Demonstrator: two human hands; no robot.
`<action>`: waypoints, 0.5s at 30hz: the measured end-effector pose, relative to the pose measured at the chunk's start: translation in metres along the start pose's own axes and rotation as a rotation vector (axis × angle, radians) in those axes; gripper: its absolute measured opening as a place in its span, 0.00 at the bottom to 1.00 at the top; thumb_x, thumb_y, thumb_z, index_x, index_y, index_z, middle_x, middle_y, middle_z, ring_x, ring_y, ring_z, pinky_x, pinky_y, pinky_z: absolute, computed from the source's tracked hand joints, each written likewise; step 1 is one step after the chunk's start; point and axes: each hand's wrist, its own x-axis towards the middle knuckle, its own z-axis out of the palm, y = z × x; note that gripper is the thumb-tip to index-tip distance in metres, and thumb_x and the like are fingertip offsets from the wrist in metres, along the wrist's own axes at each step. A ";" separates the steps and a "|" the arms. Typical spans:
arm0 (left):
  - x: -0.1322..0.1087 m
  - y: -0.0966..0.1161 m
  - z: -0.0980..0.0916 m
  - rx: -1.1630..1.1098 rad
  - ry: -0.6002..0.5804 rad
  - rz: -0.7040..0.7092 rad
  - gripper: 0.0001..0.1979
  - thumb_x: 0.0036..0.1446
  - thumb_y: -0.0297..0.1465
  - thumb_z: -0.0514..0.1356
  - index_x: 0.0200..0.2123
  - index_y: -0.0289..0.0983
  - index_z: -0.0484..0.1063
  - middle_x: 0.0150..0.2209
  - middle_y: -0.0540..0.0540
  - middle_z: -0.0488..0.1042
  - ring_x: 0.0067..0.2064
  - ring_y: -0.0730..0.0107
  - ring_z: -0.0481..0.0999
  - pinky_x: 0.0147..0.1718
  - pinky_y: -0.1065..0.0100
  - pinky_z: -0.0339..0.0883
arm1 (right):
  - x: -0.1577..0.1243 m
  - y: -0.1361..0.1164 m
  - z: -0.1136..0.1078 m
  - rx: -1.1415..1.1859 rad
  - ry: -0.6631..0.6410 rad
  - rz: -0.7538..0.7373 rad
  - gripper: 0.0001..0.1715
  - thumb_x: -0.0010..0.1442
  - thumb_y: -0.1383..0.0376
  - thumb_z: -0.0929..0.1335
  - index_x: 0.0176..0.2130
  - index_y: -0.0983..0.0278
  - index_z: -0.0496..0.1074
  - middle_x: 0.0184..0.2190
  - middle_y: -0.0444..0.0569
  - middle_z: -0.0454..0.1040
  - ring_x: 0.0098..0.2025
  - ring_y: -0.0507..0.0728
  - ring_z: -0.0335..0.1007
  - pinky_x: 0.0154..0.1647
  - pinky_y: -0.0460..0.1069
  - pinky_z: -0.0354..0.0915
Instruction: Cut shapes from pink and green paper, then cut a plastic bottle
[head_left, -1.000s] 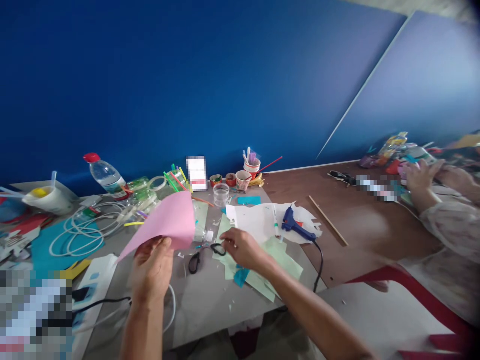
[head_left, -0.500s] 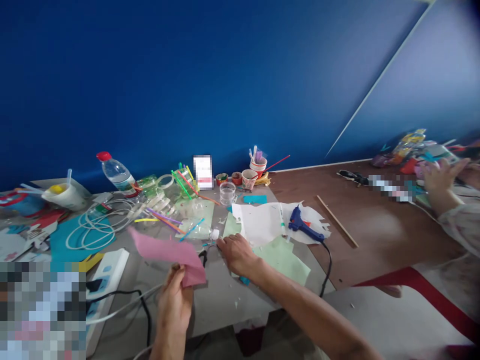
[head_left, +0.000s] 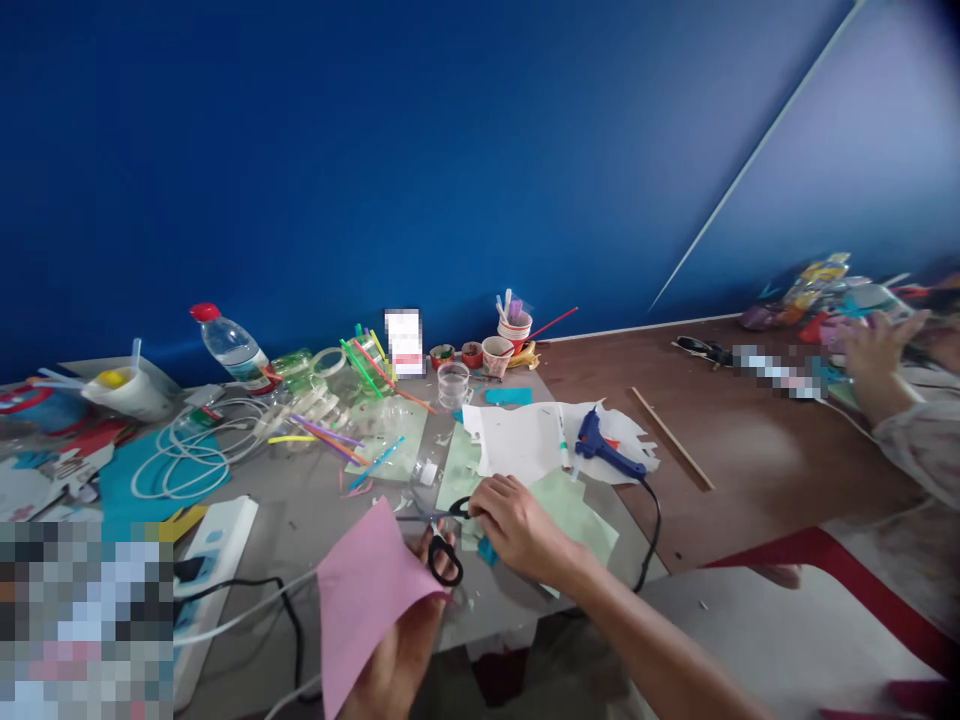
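Pink paper [head_left: 367,590] hangs bent in my left hand [head_left: 409,645], whose palm is partly hidden behind the sheet. The left fingertips also reach up beside the lower loop of black-handled scissors [head_left: 435,524]. My right hand [head_left: 517,520] has its fingers closed on the scissors' other loop. The scissors' handles are spread apart, and one blade points left above the paper's top edge. Pale green paper [head_left: 585,525] and a small blue scrap [head_left: 487,552] lie under and beside my right hand.
A blue glue gun [head_left: 607,448] rests on white paper [head_left: 517,440], its cord trailing over the table's front edge. Left stand a power strip [head_left: 225,560], a coiled white cable [head_left: 180,470] and a bottle [head_left: 232,350]. Another person's hand [head_left: 877,365] is far right.
My right hand has picked up the scissors from the table and drawn them closer. My left hand has moved right and turned the pink paper, now upright beside the scissors.
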 end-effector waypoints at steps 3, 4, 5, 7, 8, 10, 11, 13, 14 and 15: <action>0.000 -0.002 0.012 0.171 0.003 0.094 0.12 0.52 0.35 0.65 0.42 0.43 0.77 0.47 0.44 0.77 0.51 0.52 0.75 0.48 0.57 0.72 | -0.015 -0.009 0.002 0.088 0.022 0.025 0.09 0.61 0.73 0.60 0.34 0.64 0.67 0.32 0.50 0.72 0.36 0.56 0.65 0.40 0.50 0.60; 0.000 0.000 0.018 0.234 0.017 0.175 0.12 0.50 0.36 0.66 0.40 0.44 0.78 0.42 0.45 0.78 0.50 0.52 0.76 0.45 0.59 0.74 | -0.018 -0.013 0.003 0.116 0.020 0.045 0.09 0.60 0.73 0.60 0.35 0.64 0.68 0.33 0.51 0.72 0.37 0.57 0.66 0.41 0.51 0.60; 0.001 0.002 0.025 0.306 0.028 0.199 0.14 0.49 0.35 0.67 0.42 0.45 0.77 0.43 0.46 0.78 0.52 0.52 0.74 0.43 0.60 0.75 | -0.020 -0.016 0.003 0.150 0.018 0.075 0.08 0.60 0.73 0.61 0.36 0.64 0.68 0.34 0.51 0.73 0.38 0.57 0.67 0.41 0.51 0.61; 0.003 0.007 0.038 0.368 0.059 0.226 0.13 0.46 0.37 0.69 0.37 0.42 0.77 0.45 0.44 0.77 0.55 0.48 0.72 0.39 0.60 0.76 | -0.022 -0.022 0.003 0.251 0.004 0.157 0.12 0.60 0.72 0.61 0.43 0.64 0.68 0.36 0.51 0.75 0.39 0.57 0.69 0.41 0.50 0.63; 0.005 0.009 0.045 0.368 0.070 0.218 0.13 0.44 0.38 0.69 0.34 0.41 0.77 0.44 0.43 0.77 0.54 0.47 0.72 0.38 0.59 0.76 | -0.022 -0.024 0.003 0.319 -0.006 0.199 0.15 0.61 0.72 0.61 0.47 0.63 0.66 0.37 0.51 0.76 0.39 0.56 0.70 0.40 0.50 0.63; 0.009 0.011 0.055 0.368 0.106 0.182 0.13 0.43 0.38 0.70 0.33 0.40 0.77 0.43 0.44 0.77 0.52 0.50 0.74 0.37 0.60 0.75 | -0.021 -0.027 0.003 0.457 -0.028 0.261 0.22 0.61 0.70 0.62 0.55 0.62 0.61 0.41 0.51 0.76 0.35 0.54 0.71 0.36 0.48 0.64; 0.012 0.011 0.060 0.364 0.103 0.192 0.13 0.43 0.38 0.70 0.33 0.40 0.77 0.42 0.44 0.77 0.52 0.51 0.74 0.38 0.60 0.75 | -0.021 -0.028 0.003 0.505 -0.038 0.282 0.27 0.60 0.70 0.63 0.58 0.61 0.58 0.43 0.52 0.76 0.32 0.52 0.70 0.34 0.47 0.64; 0.015 0.007 0.067 0.366 0.056 0.223 0.12 0.43 0.37 0.70 0.31 0.39 0.77 0.42 0.44 0.78 0.53 0.52 0.73 0.41 0.61 0.74 | -0.020 -0.029 0.004 0.531 -0.062 0.315 0.37 0.56 0.70 0.66 0.62 0.61 0.53 0.42 0.51 0.76 0.27 0.50 0.67 0.29 0.46 0.62; 0.017 0.004 0.070 0.359 0.030 0.212 0.12 0.44 0.37 0.69 0.33 0.39 0.77 0.42 0.44 0.78 0.53 0.53 0.73 0.44 0.59 0.73 | -0.020 -0.028 0.005 0.521 -0.074 0.333 0.41 0.54 0.70 0.67 0.64 0.60 0.51 0.39 0.49 0.76 0.26 0.50 0.65 0.28 0.45 0.60; 0.017 0.002 0.073 0.355 0.025 0.207 0.12 0.45 0.37 0.68 0.34 0.39 0.77 0.41 0.44 0.78 0.52 0.53 0.74 0.45 0.58 0.72 | -0.021 -0.026 0.007 0.513 -0.083 0.352 0.44 0.52 0.71 0.68 0.65 0.60 0.51 0.35 0.47 0.75 0.25 0.49 0.63 0.26 0.45 0.59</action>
